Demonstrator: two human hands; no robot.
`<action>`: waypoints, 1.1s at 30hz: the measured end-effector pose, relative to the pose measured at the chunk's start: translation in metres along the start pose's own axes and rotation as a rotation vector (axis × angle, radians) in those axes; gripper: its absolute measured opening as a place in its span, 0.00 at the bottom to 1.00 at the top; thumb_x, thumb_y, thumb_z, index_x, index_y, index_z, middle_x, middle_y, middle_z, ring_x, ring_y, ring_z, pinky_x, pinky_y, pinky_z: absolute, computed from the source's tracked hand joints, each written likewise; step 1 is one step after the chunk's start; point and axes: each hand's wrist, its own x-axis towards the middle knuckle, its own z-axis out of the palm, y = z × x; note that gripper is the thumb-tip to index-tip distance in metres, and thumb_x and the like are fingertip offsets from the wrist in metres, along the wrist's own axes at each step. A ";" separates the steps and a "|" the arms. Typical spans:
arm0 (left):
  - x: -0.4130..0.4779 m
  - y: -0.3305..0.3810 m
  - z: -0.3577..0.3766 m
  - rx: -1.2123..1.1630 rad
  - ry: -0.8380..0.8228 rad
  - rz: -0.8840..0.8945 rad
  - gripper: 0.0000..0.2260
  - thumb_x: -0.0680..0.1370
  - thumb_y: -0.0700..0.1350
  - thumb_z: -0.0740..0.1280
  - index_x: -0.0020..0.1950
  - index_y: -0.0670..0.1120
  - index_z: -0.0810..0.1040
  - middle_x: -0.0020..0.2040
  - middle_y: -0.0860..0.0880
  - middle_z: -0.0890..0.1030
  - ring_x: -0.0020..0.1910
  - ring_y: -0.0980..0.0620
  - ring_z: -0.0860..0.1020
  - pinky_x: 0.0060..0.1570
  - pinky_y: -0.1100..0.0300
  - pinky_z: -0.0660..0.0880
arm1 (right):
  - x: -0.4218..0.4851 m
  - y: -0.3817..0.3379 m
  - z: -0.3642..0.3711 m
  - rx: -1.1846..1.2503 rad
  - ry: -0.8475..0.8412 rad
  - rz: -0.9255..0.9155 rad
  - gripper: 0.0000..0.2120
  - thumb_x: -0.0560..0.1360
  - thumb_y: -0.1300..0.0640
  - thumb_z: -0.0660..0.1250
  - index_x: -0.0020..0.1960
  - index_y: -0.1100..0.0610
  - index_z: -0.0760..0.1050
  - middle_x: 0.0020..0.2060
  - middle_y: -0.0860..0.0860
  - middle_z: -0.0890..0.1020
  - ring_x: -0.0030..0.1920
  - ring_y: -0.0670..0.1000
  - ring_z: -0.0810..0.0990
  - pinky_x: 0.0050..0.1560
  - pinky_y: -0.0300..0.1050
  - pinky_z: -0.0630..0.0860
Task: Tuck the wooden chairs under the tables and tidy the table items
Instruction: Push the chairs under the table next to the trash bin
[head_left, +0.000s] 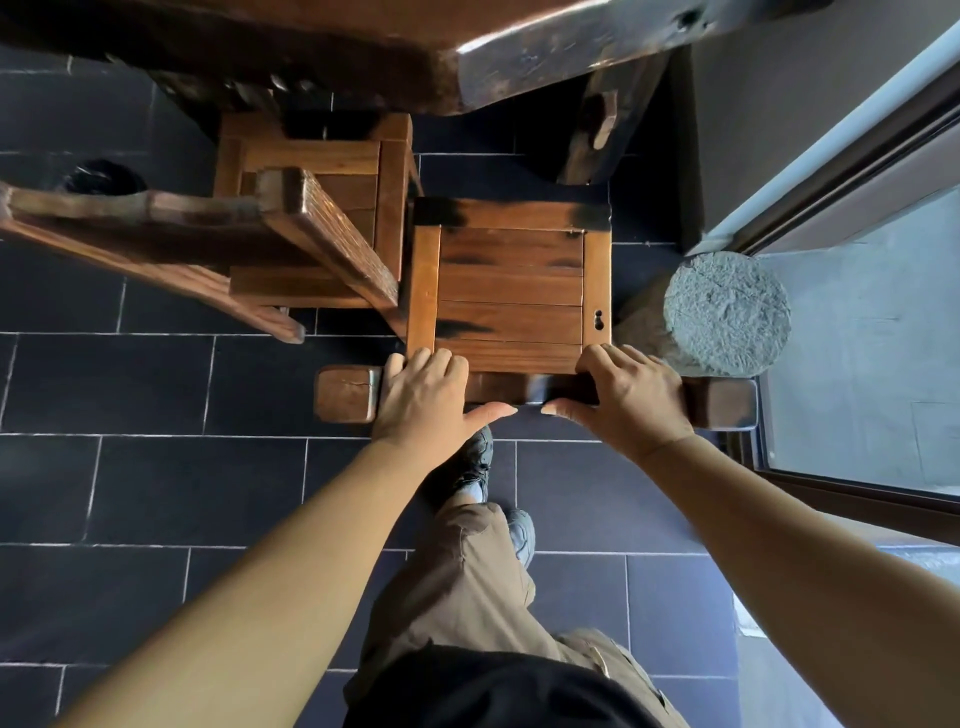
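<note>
A wooden chair (509, 296) is seen from above, standing on the dark tiled floor (130, 389) in front of the heavy wooden counter (363, 57). Its slatted seat is shown whole, none of it covered by the counter top. The seat's far edge lies near the counter's dark leg (597, 130). The chair's top rail (347, 393) runs across the near side of the seat and is held by both hands. The left grip (426, 397) is clamped on the rail left of its middle, the fingers curled over the far side and the thumb laid along the near side. The right grip (626, 397) is clamped on the rail right of its middle in the same manner. The two thumbs are pointed at each other and are just apart. Each end of the rail is bare beyond the hand.

A second wooden chair (311, 176) is placed just to the left; whether the two seats touch cannot be told. The far end of its seat is covered by the counter top, and its backrest (156, 228) is seen leaning toward the left of the view. A rough grey stone cylinder (727, 312) is stood just right of the held chair, beside a glass door (857, 364). A round black object (104, 176) is seen on the floor at the left, too dark to be named. Brown trousers (467, 582) and a dark shoe (475, 457) are seen below the hands.
</note>
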 end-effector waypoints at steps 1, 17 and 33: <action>0.005 -0.002 0.000 0.000 0.001 -0.002 0.34 0.72 0.76 0.53 0.45 0.45 0.77 0.43 0.47 0.79 0.47 0.44 0.76 0.51 0.46 0.69 | 0.006 0.001 0.000 0.001 0.000 0.000 0.30 0.67 0.28 0.61 0.42 0.56 0.74 0.36 0.51 0.80 0.39 0.57 0.81 0.33 0.46 0.71; 0.094 -0.038 -0.008 -0.032 0.003 -0.016 0.35 0.70 0.76 0.53 0.46 0.45 0.78 0.45 0.47 0.82 0.49 0.44 0.78 0.55 0.45 0.69 | 0.099 0.018 0.002 -0.013 -0.017 -0.013 0.25 0.65 0.36 0.73 0.44 0.56 0.74 0.38 0.52 0.81 0.42 0.58 0.81 0.37 0.45 0.66; 0.136 -0.045 -0.012 0.002 0.001 -0.009 0.37 0.70 0.76 0.48 0.45 0.45 0.78 0.45 0.47 0.81 0.47 0.44 0.77 0.52 0.47 0.68 | 0.139 0.037 0.005 -0.025 -0.008 -0.033 0.26 0.66 0.32 0.72 0.43 0.56 0.73 0.37 0.50 0.81 0.39 0.57 0.80 0.34 0.44 0.66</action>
